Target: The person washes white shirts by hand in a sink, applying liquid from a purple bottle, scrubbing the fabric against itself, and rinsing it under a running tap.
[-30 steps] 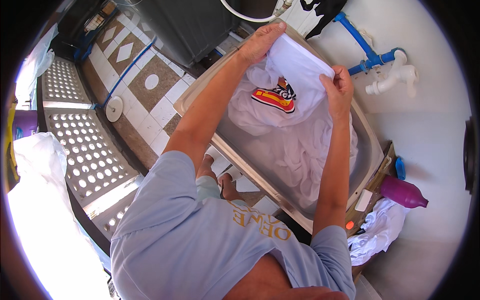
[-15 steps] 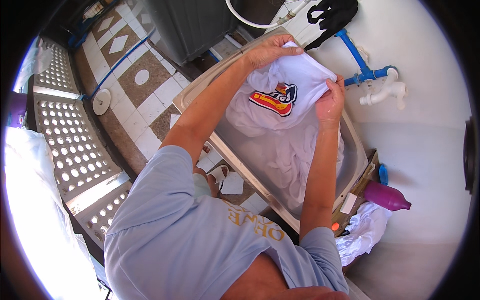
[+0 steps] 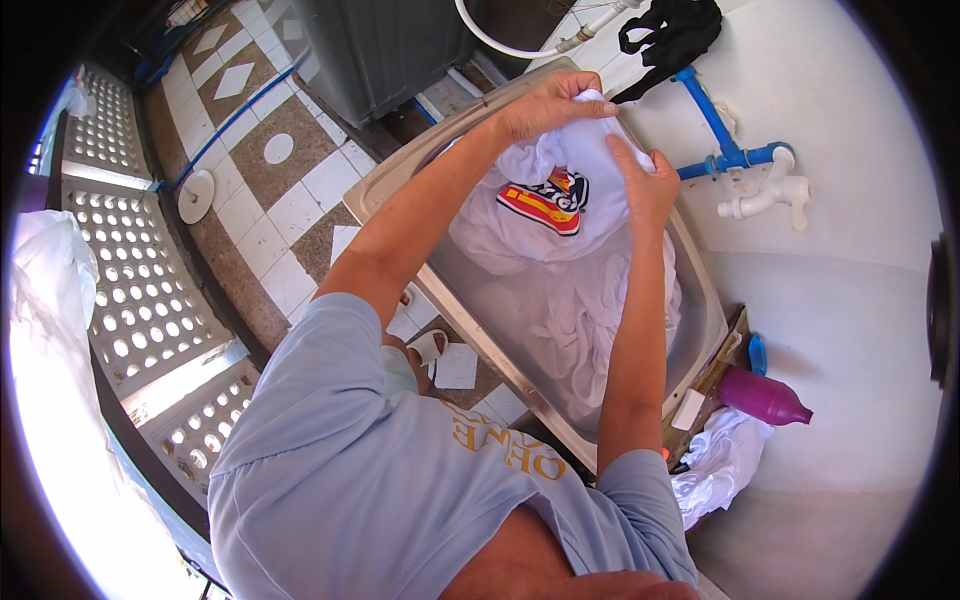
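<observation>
A white garment (image 3: 605, 205), thin, soft and creased around a bright print, is stretched over the tub's far end. The left hand (image 3: 555, 108) and right hand (image 3: 648, 188) have fingers closed on its edge, some tips hidden. Cloudy water (image 3: 485, 300) blurs sunken cloth (image 3: 575, 335). Beyond the beige tub's rounded rim (image 3: 385, 188), tiled floor (image 3: 265, 243) opens leftward; the wall (image 3: 860, 200) bounds the right.

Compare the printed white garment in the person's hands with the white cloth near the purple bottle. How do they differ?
The printed white garment is held over the basin by the left hand and right hand; the white cloth lies crumpled outside it, near the purple bottle. The garment bears a red, yellow and black print, while no such print shows on the cloth. Both are white fabric.
</observation>
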`<state>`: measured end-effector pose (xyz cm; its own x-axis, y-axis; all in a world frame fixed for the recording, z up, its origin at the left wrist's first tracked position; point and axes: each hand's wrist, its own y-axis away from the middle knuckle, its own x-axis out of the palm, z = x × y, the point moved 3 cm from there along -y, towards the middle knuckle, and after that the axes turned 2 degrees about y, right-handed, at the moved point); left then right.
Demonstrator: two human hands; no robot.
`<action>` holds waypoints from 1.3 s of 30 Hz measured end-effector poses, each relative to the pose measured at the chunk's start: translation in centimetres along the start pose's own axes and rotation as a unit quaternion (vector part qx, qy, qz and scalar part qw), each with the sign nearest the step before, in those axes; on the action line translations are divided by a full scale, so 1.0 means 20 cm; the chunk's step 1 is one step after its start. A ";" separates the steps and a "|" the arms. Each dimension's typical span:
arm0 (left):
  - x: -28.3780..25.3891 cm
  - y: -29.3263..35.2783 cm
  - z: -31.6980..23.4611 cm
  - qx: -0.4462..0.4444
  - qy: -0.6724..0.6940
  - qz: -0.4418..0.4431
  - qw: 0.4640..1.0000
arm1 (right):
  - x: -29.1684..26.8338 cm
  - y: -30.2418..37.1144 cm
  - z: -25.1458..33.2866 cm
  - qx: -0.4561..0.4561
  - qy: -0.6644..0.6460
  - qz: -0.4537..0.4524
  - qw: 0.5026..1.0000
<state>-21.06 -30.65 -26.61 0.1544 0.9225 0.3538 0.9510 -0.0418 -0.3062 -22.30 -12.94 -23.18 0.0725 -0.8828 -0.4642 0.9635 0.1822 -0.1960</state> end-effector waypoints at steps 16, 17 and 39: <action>0.00 0.01 0.04 -0.019 0.012 -0.027 0.999 | -0.08 0.03 -0.11 0.069 -0.408 0.018 0.910; 0.00 0.01 0.07 -0.018 -0.023 -0.028 0.999 | -0.09 0.05 -0.11 0.068 -0.397 -0.003 0.915; 0.34 -0.05 0.34 -0.110 0.129 -0.073 0.983 | 0.15 -0.01 -0.75 0.228 -0.712 0.087 0.658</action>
<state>-22.87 -21.73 -29.91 0.0475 0.7977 0.6012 0.9986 -0.0241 -0.0469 -26.12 -9.12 -37.45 0.0481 -0.4355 0.8989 0.8623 0.4724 0.1827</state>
